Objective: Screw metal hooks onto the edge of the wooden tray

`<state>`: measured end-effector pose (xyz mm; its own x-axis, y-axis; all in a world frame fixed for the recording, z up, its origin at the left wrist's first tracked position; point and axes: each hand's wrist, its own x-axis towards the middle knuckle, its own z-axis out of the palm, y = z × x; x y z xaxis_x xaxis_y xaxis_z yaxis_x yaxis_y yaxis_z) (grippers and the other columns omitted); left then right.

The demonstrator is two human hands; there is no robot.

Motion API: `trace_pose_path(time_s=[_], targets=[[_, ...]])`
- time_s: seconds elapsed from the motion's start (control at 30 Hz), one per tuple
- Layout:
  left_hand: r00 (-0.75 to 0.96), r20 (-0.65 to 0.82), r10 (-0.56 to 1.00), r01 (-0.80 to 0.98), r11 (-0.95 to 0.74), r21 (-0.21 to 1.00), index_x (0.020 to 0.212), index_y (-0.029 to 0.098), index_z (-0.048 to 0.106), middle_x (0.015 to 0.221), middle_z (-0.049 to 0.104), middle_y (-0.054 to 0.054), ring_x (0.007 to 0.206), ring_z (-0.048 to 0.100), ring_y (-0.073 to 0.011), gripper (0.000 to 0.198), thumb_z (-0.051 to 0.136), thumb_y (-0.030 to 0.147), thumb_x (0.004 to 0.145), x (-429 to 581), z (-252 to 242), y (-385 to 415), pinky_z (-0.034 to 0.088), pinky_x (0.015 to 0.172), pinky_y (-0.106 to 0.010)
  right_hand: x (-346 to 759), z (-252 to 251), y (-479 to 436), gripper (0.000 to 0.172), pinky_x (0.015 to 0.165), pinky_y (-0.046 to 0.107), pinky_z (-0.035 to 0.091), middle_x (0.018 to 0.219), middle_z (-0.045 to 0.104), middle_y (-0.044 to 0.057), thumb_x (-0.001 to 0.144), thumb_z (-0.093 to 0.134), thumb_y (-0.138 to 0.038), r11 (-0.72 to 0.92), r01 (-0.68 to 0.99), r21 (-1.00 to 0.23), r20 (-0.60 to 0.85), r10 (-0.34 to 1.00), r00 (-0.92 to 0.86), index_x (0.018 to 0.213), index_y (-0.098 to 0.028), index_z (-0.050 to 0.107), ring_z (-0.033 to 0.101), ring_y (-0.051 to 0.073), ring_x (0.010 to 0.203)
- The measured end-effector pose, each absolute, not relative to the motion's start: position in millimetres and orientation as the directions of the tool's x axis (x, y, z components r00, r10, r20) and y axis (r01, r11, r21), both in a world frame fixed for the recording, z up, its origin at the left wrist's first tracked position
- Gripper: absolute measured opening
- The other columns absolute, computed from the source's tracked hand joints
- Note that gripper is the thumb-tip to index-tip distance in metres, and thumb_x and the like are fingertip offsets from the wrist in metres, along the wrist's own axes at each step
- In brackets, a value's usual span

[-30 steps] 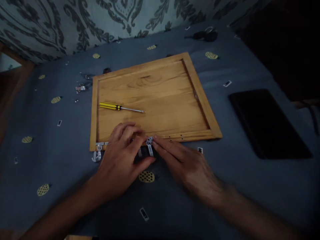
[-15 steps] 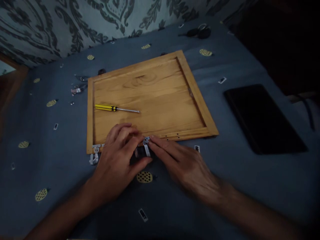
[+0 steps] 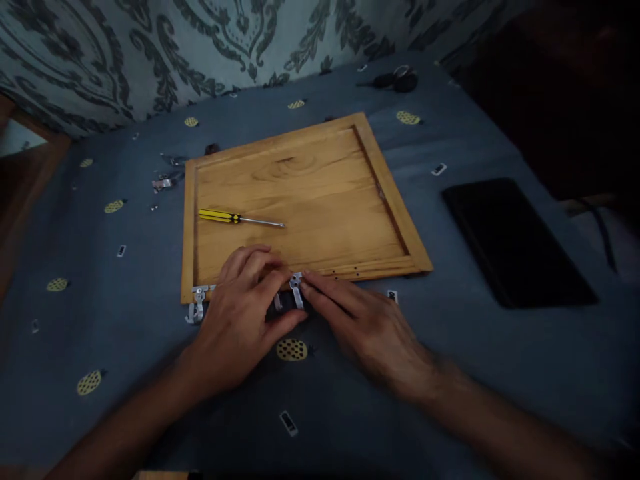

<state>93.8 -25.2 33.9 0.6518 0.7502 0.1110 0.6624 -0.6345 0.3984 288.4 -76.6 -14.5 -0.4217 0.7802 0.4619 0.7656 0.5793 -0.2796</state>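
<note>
A framed wooden panel (image 3: 295,180) lies flat, with small dark holes along its near edge. At that edge, a metal hinge (image 3: 297,287) sits between my hands. My left hand (image 3: 240,310) is curled round its left side, thumb and fingers closed on it. From the right, my right hand (image 3: 367,320) brings its fingertips against the same hinge. Another metal hinge (image 3: 199,300) sits at the panel's near left corner, partly behind my left hand. On the panel rests a screwdriver (image 3: 240,218) with a yellow and black handle. My fingers hide part of the middle hinge.
Metal hinge parts (image 3: 165,180) and small bits (image 3: 154,207) lie left of the panel on the blue patterned cloth (image 3: 350,413). A black flat slab (image 3: 520,243) lies to the right. At the back is a dark tool-like object (image 3: 393,80), before a patterned fabric (image 3: 210,40).
The view has shifted slightly. Both hands stay at the middle hinge in nearly the same pose, and the screwdriver stays on the panel.
</note>
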Motion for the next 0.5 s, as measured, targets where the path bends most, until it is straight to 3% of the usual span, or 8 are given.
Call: trace_pose_path(time_s=[0.17, 0.33, 0.4, 0.5], targets=[[0.644, 0.108, 0.757, 0.677, -0.63, 0.38, 0.111, 0.016, 0.063, 0.117, 0.059, -0.01, 0.122, 0.048, -0.0299, 0.029, 0.071, 0.031, 0.087, 93.1, 33.5, -25.2, 0.043, 0.107, -0.052, 290.0, -16.9, -77.6, 0.039, 0.087, 0.033, 0.064, 0.123, 0.073, 0.012, 0.093, 0.043, 0.001, 0.565, 0.743, -0.359, 0.476, 0.795, -0.375, 0.121, -0.013, 0.066, 0.073, 0.02, 0.106], [0.644, 0.109, 0.758, 0.69, -0.636, 0.345, 0.104, 0.014, 0.066, 0.11, 0.06, -0.008, 0.111, 0.052, -0.0276, 0.04, 0.08, 0.041, 0.078, 93.5, 36.5, -25.8, 0.047, 0.1, -0.045, 297.9, -16.2, -71.6, 0.043, 0.088, 0.037, 0.064, 0.119, 0.073, 0.007, 0.094, 0.049, -0.008, 0.513, 0.719, -0.468, 0.534, 0.813, -0.232, 0.131, -0.029, 0.06, 0.074, 0.021, 0.105], [0.636, 0.116, 0.763, 0.697, -0.633, 0.336, 0.1, 0.012, 0.067, 0.109, 0.061, -0.009, 0.11, 0.052, -0.0274, 0.043, 0.081, 0.046, 0.077, 93.2, 37.0, -24.1, 0.047, 0.1, -0.044, 299.3, -9.6, -60.3, 0.037, 0.082, 0.039, 0.066, 0.112, 0.075, 0.006, 0.095, 0.052, -0.016, 0.511, 0.71, -0.484, 0.554, 0.807, -0.203, 0.128, -0.031, 0.061, 0.075, 0.024, 0.097], [0.634, 0.111, 0.765, 0.702, -0.63, 0.334, 0.101, 0.013, 0.067, 0.11, 0.06, -0.008, 0.111, 0.052, -0.0266, 0.044, 0.079, 0.049, 0.078, 92.1, 36.6, -22.0, 0.047, 0.1, -0.042, 291.8, 13.0, -36.0, 0.025, 0.053, 0.028, 0.061, 0.098, 0.074, 0.005, 0.095, 0.054, -0.025, 0.487, 0.654, -0.579, 0.527, 0.836, -0.156, 0.116, -0.032, 0.067, 0.074, 0.02, 0.075]])
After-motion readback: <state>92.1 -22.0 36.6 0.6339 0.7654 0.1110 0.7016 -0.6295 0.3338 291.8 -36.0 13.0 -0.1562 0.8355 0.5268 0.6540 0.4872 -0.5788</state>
